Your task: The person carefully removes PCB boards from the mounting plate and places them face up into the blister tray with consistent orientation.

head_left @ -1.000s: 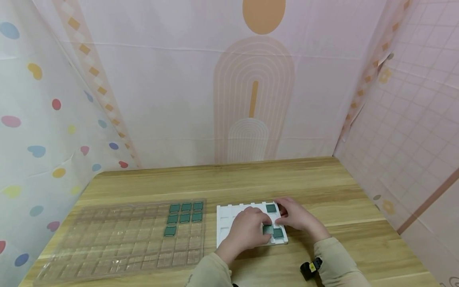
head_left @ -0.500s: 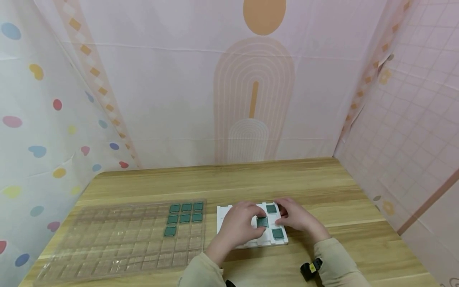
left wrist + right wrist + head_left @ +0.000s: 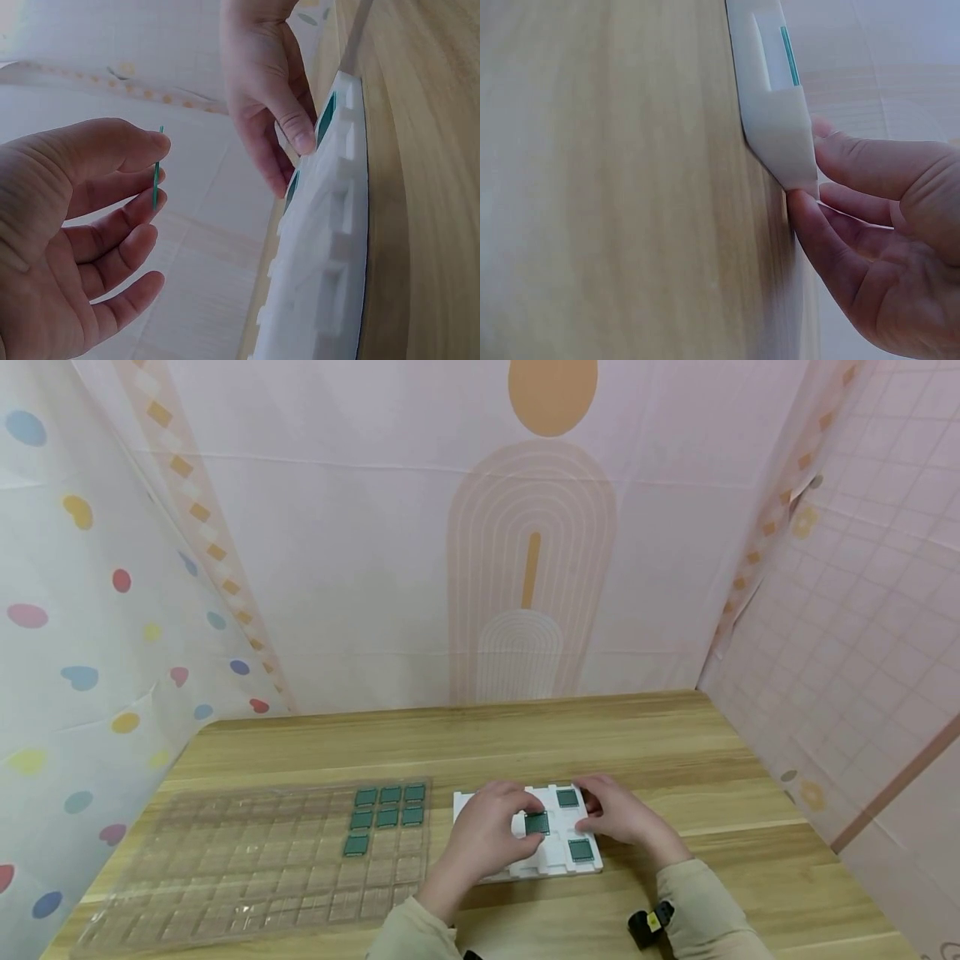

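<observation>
My left hand [image 3: 483,835] pinches a small square green circuit board [image 3: 536,823] by its edges, between thumb and fingers. In the left wrist view this board [image 3: 157,176] stands edge-on, apart from the white tray [image 3: 311,247]. Two more boards lie in the tray's right-hand pockets, a far board [image 3: 567,797] and a near board [image 3: 581,850]. At the tray's right end, my right hand [image 3: 618,814] grips the edge. The right wrist view has its thumb [image 3: 877,169] on the tray's top and a fingertip at the corner. My left hand hides the tray's left part.
A wide clear plastic tray [image 3: 247,860] with many pockets lies on the left of the wooden table [image 3: 465,739]. Several green boards [image 3: 387,817] sit in its far right pockets. Patterned cloth [image 3: 360,568] hangs behind the table and at both sides.
My left hand has moved left over the white tray with the pinched board, uncovering the tray's near right board. My right hand has stayed at the tray's edge.
</observation>
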`<state>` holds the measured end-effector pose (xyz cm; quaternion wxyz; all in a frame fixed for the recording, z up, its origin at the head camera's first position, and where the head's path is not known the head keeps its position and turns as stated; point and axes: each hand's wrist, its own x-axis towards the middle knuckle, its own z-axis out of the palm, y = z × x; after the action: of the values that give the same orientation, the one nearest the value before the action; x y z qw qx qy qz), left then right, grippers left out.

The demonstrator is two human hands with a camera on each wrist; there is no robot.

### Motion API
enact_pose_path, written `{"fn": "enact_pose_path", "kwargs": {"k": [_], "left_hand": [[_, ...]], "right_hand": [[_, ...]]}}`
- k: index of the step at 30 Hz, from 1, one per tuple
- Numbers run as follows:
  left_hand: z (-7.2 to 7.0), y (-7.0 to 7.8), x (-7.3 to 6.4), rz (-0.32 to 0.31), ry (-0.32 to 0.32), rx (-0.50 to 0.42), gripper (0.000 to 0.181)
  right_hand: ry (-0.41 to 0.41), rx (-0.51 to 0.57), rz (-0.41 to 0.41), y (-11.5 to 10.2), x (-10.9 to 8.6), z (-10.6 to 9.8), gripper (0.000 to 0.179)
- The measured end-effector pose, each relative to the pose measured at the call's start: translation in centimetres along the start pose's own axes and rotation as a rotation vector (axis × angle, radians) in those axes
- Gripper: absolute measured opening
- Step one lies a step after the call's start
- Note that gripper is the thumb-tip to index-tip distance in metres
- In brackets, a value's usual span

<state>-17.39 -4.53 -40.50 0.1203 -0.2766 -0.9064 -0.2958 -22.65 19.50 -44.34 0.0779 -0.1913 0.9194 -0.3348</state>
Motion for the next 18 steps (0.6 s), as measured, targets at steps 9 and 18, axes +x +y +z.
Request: {"fn": "enact_pose_path", "kwargs": {"k": [9,18], "left_hand": [[-1.3,-1.4,-0.9,-0.059,0.007,0.006,0.022],[-2.7,-3.4,-2.2,-0.062,0.088,0.003,0.023]], "right_hand": [[0.006,-0.017,0.012,-0.1,-0.1,0.0,0.064],[0.006,-0.013,-0.012,-0.3,-0.2,0.0,0.064]]}}
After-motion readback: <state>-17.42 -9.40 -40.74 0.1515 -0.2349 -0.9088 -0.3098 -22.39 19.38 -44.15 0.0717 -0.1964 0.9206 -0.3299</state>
